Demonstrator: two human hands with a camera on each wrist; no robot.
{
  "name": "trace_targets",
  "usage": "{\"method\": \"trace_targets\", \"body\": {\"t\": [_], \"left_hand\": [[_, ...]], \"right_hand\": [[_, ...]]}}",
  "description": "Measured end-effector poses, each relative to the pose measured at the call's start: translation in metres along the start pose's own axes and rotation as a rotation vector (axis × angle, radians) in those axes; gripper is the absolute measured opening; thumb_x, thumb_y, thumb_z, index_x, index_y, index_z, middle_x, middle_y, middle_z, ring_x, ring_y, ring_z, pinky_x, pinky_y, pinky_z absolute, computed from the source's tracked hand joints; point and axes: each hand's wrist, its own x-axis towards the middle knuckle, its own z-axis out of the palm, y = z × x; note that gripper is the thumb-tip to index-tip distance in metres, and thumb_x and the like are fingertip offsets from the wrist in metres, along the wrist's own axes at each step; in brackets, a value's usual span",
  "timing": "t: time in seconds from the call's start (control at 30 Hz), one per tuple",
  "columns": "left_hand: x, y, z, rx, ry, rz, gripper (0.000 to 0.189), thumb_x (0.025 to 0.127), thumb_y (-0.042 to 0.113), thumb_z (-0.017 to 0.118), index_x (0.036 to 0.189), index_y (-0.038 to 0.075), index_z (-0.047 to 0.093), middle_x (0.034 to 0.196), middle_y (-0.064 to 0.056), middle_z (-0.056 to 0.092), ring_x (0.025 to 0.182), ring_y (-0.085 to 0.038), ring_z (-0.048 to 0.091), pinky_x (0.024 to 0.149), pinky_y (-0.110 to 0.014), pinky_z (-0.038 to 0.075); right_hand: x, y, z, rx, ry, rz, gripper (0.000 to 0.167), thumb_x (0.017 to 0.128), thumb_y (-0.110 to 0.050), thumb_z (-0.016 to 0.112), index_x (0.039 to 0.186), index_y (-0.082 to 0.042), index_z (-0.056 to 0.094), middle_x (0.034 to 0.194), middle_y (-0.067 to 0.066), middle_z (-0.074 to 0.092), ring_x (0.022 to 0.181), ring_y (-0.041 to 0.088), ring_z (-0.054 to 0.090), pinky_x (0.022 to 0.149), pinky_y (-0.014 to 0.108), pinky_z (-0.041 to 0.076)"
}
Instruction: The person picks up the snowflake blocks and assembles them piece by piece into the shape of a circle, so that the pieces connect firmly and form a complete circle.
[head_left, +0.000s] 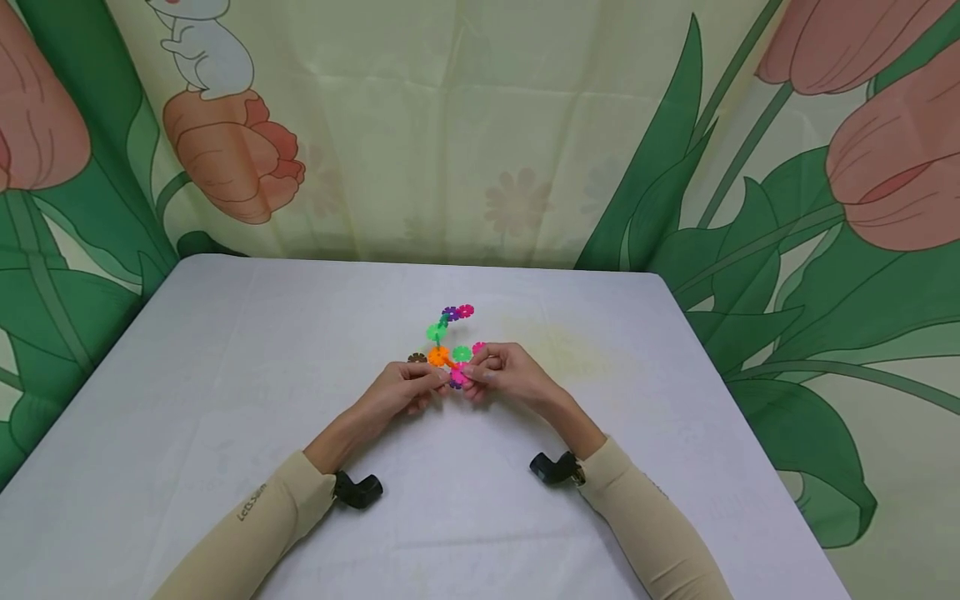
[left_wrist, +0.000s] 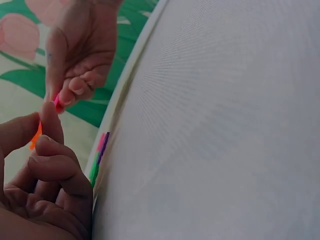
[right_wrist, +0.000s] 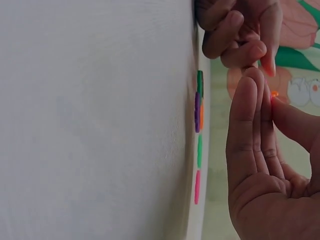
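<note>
My left hand [head_left: 401, 387] and right hand [head_left: 513, 375] meet over the middle of the table, fingertips almost touching. Between the right thumb and fingers is a pink snowflake disc [head_left: 459, 374], a flat plastic piece with a notched edge. An orange disc [left_wrist: 36, 136] shows edge-on at the left thumb and finger, which pinch it beside the pink one. Fingers cover much of both pieces. Just beyond the hands lie a larger orange disc [head_left: 438, 357], a brown disc [head_left: 417, 357] and a green disc [head_left: 461, 354]. A purple disc [head_left: 455, 385] peeks out below the pink one.
Farther back on the white-covered table [head_left: 225, 400] are a light green disc [head_left: 436, 332], a purple disc [head_left: 450, 314] and a magenta disc [head_left: 467, 311], in a row. Behind the table's far edge hangs a curtain [head_left: 450, 150] printed with tulips and a rabbit.
</note>
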Motion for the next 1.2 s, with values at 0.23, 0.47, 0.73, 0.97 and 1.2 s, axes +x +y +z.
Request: {"method": "trace_targets", "body": {"t": [0.23,0.47,0.73,0.97,1.2], "left_hand": [[0.001,-0.003,0.001,0.035,-0.007,0.011,0.026,0.099,0.028,0.075,0.111,0.005,0.079,0.078,0.004,0.068,0.062,-0.011,0.046,0.055,-0.021,0.039],[0.002,-0.005,0.003,0.036,0.004,0.029,0.026,0.098,0.027,0.076,0.112,0.005,0.079,0.076,0.004,0.065,0.059,-0.011,0.045,0.054,-0.021,0.039],[0.002,-0.005,0.004,0.056,0.015,0.033,0.025,0.098,0.025,0.076,0.112,0.005,0.078,0.073,0.001,0.065,0.055,-0.011,0.050,0.051,-0.022,0.044],[0.002,-0.005,0.003,0.021,0.022,0.050,0.022,0.099,0.023,0.074,0.111,0.005,0.079,0.079,-0.002,0.073,0.057,-0.011,0.049,0.052,-0.021,0.041],[0.001,-0.005,0.002,0.012,0.011,0.044,0.020,0.100,0.022,0.073,0.111,0.006,0.079,0.093,-0.007,0.081,0.059,-0.011,0.050,0.052,-0.020,0.040]], "right_hand": [[0.000,0.000,0.010,-0.037,0.001,-0.002,0.015,0.100,-0.011,0.073,0.106,0.001,0.066,0.085,0.015,0.078,0.071,0.018,0.074,0.074,0.030,0.064],[-0.001,0.000,0.013,-0.044,0.001,0.002,0.014,0.101,-0.010,0.072,0.104,0.002,0.065,0.084,0.016,0.078,0.069,0.019,0.072,0.073,0.030,0.064],[0.001,0.002,0.011,-0.037,-0.027,-0.010,0.015,0.101,-0.011,0.071,0.106,0.002,0.065,0.093,0.025,0.078,0.072,0.018,0.073,0.074,0.030,0.064],[0.002,0.002,-0.009,-0.296,0.064,-0.048,0.020,0.100,-0.020,0.074,0.111,-0.005,0.068,0.089,0.015,0.077,0.069,0.022,0.071,0.066,0.031,0.060],[0.010,0.005,-0.023,-0.505,0.272,0.082,0.033,0.098,-0.023,0.076,0.126,-0.009,0.067,0.084,0.007,0.074,0.064,0.016,0.066,0.062,0.026,0.054]]}}
